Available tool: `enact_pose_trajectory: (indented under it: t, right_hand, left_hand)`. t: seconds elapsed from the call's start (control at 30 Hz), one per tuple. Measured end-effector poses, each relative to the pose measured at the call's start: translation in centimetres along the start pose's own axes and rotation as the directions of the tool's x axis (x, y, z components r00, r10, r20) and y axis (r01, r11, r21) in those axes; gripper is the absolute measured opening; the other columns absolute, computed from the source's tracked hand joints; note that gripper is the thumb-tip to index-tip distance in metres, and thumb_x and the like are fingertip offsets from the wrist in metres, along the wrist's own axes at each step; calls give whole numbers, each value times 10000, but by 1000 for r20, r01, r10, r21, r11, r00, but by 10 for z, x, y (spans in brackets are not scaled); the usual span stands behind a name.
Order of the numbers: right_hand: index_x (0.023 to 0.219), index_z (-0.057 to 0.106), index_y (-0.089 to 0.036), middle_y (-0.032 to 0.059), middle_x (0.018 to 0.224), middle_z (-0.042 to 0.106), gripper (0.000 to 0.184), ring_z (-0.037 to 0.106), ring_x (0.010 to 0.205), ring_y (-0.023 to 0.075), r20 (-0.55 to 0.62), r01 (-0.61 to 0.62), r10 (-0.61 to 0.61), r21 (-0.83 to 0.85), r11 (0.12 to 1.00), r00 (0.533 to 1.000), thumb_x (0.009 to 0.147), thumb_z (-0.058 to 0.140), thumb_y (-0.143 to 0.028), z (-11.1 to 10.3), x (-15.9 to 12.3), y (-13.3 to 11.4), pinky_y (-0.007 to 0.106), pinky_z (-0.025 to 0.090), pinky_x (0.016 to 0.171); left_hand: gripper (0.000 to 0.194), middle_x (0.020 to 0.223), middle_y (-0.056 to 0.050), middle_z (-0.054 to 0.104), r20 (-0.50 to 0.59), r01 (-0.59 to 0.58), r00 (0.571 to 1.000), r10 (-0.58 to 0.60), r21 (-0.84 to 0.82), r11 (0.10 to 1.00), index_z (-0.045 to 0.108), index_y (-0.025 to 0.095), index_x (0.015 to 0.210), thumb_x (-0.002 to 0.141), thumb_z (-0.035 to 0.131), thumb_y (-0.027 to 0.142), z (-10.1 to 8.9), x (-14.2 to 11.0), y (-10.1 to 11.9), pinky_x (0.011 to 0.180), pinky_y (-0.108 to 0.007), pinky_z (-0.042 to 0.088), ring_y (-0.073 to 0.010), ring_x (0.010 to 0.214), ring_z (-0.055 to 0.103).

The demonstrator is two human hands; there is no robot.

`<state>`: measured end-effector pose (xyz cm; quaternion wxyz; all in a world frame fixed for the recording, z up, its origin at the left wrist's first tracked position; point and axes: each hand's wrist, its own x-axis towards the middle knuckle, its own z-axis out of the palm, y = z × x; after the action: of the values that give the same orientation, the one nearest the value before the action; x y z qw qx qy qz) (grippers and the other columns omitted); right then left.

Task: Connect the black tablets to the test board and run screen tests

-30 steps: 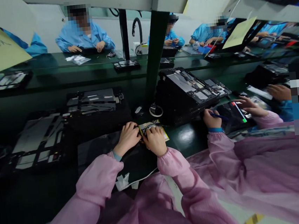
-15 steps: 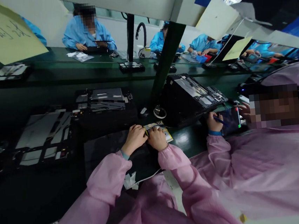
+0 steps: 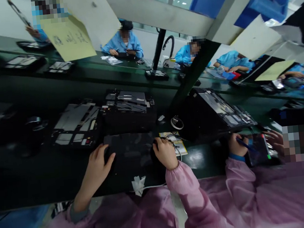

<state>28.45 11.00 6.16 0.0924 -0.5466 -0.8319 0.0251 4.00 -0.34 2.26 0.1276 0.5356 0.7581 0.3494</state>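
Observation:
A dark flat panel, like a tablet screen, lies in front of me on the bench. My left hand is at its left edge, thumb and fingers curled round the near upper corner. At the opposite edge, my right hand bends its fingers over the panel's side. What the right fingertips touch underneath is hidden. Just beyond that hand, a yellow-edged paper card lies with a thin cable across it. White crumpled tape hangs at the bench's front edge.
Stacks of opened tablets stand behind the panel, another tablet to their left. A tall slanted stack is at right, beside a white tape roll. A co-worker's hand holds a blue pen at right. A green post rises behind.
My hands were close together at the card and cable; the left has moved left to the panel's far side, and the right has shifted to its right edge. The view has turned left.

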Motion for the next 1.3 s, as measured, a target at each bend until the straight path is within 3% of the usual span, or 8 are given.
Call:
enact_pose_trajectory:
  t: [0.2, 0.37, 0.53, 0.77, 0.87, 0.97, 1.1, 1.3]
  right_hand:
    - [1203, 548, -139, 121, 1025, 655, 329, 604, 961, 250, -111, -15, 39, 205, 979, 993, 883, 519, -212, 19, -8, -2, 384, 469, 849]
    - [1269, 509, -208, 69, 998, 584, 412, 578, 903, 209, -372, 107, 112, 520, 847, 922, 860, 547, -240, -13, -27, 8, 366, 503, 791]
    - [1087, 645, -252, 67, 1070, 551, 283, 568, 1028, 223, -510, 270, 26, 497, 825, 860, 841, 534, -168, -23, -38, 15, 379, 500, 867]
    - [1365, 503, -204, 133, 1290, 569, 618, 524, 1242, 236, -231, 341, -287, 251, 906, 930, 813, 335, 18, 36, -39, 49, 430, 480, 1012]
    - [1443, 400, -173, 143, 1365, 534, 594, 435, 1337, 253, -161, 356, -328, 205, 912, 931, 875, 313, -22, 38, -42, 56, 495, 423, 1071]
    - [1505, 247, -109, 199, 1428, 464, 606, 362, 1389, 299, -135, 339, -316, 203, 919, 939, 952, 431, -278, 34, -39, 46, 534, 402, 1079]
    - [1521, 135, -43, 249, 1497, 358, 967, 301, 1418, 354, -75, 411, -404, 161, 897, 911, 855, 521, -628, 38, -30, 11, 595, 316, 1112]
    - [1498, 264, -61, 227, 1523, 323, 1023, 262, 1434, 367, -13, 498, -498, 69, 865, 867, 778, 527, -738, 40, -31, -11, 633, 138, 1160]
  left_hand:
    - [549, 1426, -145, 509, 27, 155, 988, -153, -111, 982, 451, 190, 1391, 934, 382, 484, 7, -34, -8, 1055, -458, 429, -291, 1309, 490]
    - [621, 1195, -76, 681, -185, 163, 955, -231, -323, 932, 306, 268, 1478, 909, 520, 394, -25, -38, 10, 953, -398, 515, -237, 1097, 651]
    - [255, 1223, -34, 662, -161, -269, 962, 222, -394, 879, 680, 266, 1087, 842, 609, 279, -46, -24, 9, 1079, -436, 426, -257, 1252, 544]
    - [549, 1535, 10, 382, 164, -48, 984, 74, -162, 986, 577, 285, 1309, 805, 397, 164, -5, -19, -42, 1156, -437, 317, -242, 1390, 388]
    - [522, 1514, -12, 417, 158, 6, 987, 21, -166, 986, 534, 274, 1353, 863, 362, 216, 1, -28, -52, 1163, -421, 300, -228, 1374, 414]
    - [483, 1473, -64, 474, 116, 119, 989, -93, -246, 962, 521, 241, 1354, 897, 416, 359, -1, -35, -47, 1159, -446, 304, -253, 1355, 439]
    - [553, 1433, -104, 518, 170, 347, 938, -303, -502, 792, 493, 216, 1340, 847, 529, 465, -3, -35, -33, 1122, -451, 366, -273, 1335, 461]
    - [468, 1323, -127, 611, 237, 474, 856, -459, -715, 514, 567, 188, 1225, 819, 546, 419, -13, -17, -21, 1021, -401, 480, -261, 1232, 569]
